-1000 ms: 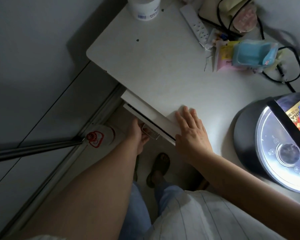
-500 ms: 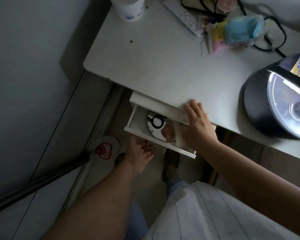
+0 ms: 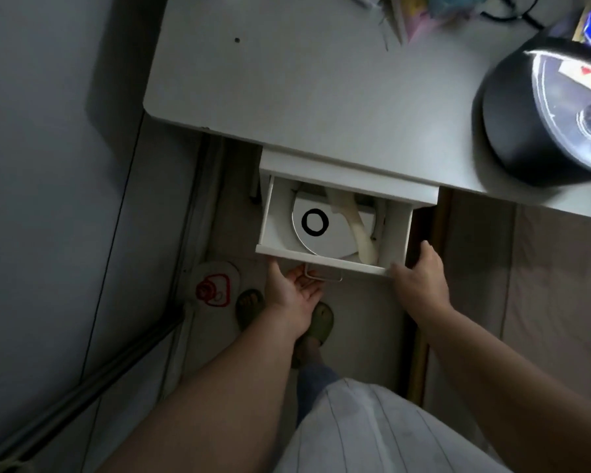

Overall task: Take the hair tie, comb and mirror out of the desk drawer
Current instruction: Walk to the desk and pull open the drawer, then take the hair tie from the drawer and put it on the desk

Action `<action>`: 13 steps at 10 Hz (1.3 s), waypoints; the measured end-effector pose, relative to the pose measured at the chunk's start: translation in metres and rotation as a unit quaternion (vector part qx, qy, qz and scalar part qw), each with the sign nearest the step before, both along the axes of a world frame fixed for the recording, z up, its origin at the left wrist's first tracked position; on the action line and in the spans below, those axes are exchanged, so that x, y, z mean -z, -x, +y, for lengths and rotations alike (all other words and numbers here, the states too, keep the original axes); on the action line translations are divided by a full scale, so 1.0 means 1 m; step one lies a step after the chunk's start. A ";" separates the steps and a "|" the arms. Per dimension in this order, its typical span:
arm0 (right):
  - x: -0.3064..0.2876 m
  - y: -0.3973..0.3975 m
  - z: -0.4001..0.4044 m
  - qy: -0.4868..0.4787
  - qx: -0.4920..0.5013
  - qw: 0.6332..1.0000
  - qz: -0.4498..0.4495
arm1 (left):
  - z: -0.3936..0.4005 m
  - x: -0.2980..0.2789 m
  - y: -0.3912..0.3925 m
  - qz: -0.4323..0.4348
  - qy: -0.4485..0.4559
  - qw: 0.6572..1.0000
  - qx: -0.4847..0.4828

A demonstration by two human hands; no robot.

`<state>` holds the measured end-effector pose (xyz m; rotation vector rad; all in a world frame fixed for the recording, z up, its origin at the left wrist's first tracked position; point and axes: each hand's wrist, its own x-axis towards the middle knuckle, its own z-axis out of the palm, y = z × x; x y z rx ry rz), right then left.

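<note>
White desk drawer [image 3: 270,223] pulled open below the front edge of the pale grey worktop [image 3: 304,90], centre of frame. Inside it: round flat mirror [image 3: 325,244] lying face up on the drawer floor, black ring-shaped hair tie [image 3: 315,222] resting on the mirror's left-centre, cream plastic comb [image 3: 354,227] lying diagonally across the mirror's right part, its lower end near the drawer's front right corner. All three in the drawer, none grasped.

Left hand [image 3: 292,291] just below the drawer front, palm turned up, fingers [image 3: 313,288] loosely spread and curled under the thin metal wire handle [image 3: 323,273]; they touch or nearly touch it, not closed round it. Right hand [image 3: 418,278] at the drawer's front right corner, back of hand up, thumb against the front edge and fingers over the outer right side; a light hold on the drawer corner, fingers narrow.

Right edge of frame, on the worktop: black round appliance with clear glossy lid [image 3: 543,117], partly cut off. Top edge: blurred clutter of pastel packets [image 3: 420,15] and black cable [image 3: 512,15], too smeared to name closer.

Lower frame: both bare forearms, white pinstriped garment [image 3: 372,428], blue jeans leg, olive green slippers [image 3: 284,315] on the pale floor. White slipper with red print [image 3: 215,285] lies on the floor just left of the feet. Grey wall panel fills left side.
</note>
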<state>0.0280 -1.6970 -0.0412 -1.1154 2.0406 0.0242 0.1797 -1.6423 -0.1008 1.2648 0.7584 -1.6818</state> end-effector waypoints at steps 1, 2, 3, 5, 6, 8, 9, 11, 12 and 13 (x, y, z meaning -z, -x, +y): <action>0.012 0.004 0.010 -0.067 0.117 0.989 -0.054 | 0.007 0.002 0.002 -0.007 -0.001 1.000 -0.001; 0.018 0.004 0.014 -0.065 0.239 0.957 -0.153 | 0.012 0.002 0.004 -0.018 0.003 1.000 -0.004; 0.019 0.006 0.015 -0.048 0.317 0.923 -0.210 | 0.017 0.002 0.008 -0.019 0.004 1.000 0.001; 0.024 0.014 0.030 -0.064 0.365 0.900 -0.229 | 0.035 0.003 0.009 -0.039 -0.004 0.999 0.003; 0.024 0.017 0.040 -0.066 0.374 0.892 -0.244 | 0.045 0.002 0.010 -0.049 -0.013 0.999 0.010; 0.021 0.023 0.064 -0.108 0.367 0.900 -0.207 | 0.068 -0.003 0.015 -0.056 -0.023 0.998 0.016; 0.023 0.024 0.074 -0.107 0.355 0.903 -0.216 | 0.076 -0.002 0.015 -0.053 -0.023 0.998 0.012; 0.027 0.027 0.084 -0.099 0.335 0.912 -0.212 | 0.087 -0.003 0.015 -0.036 -0.018 0.999 0.005; 0.032 0.030 0.085 -0.094 0.330 0.915 -0.211 | 0.086 0.001 0.015 -0.043 -0.022 0.999 -0.001; 0.035 0.032 0.086 -0.091 0.352 0.905 -0.219 | 0.086 0.002 0.014 -0.055 -0.031 0.998 0.007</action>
